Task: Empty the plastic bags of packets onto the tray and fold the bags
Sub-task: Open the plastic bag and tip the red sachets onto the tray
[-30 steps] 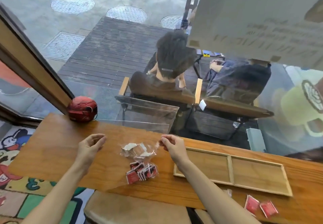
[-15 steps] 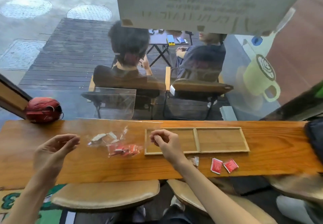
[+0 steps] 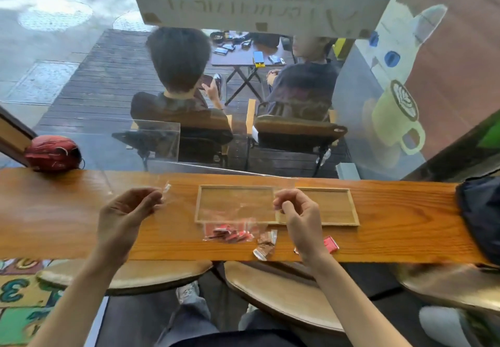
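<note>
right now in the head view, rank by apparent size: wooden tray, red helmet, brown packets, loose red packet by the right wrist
1. wooden tray
2. red helmet, though it sits farther back, so its true size is unsure
3. brown packets
4. loose red packet, partly hidden by the right hand

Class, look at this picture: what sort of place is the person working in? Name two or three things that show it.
Probably a café window counter: a long wooden counter faces a glass front bearing a painted latte mug, padded round stools sit below, and people sit at an outdoor folding table.
</note>
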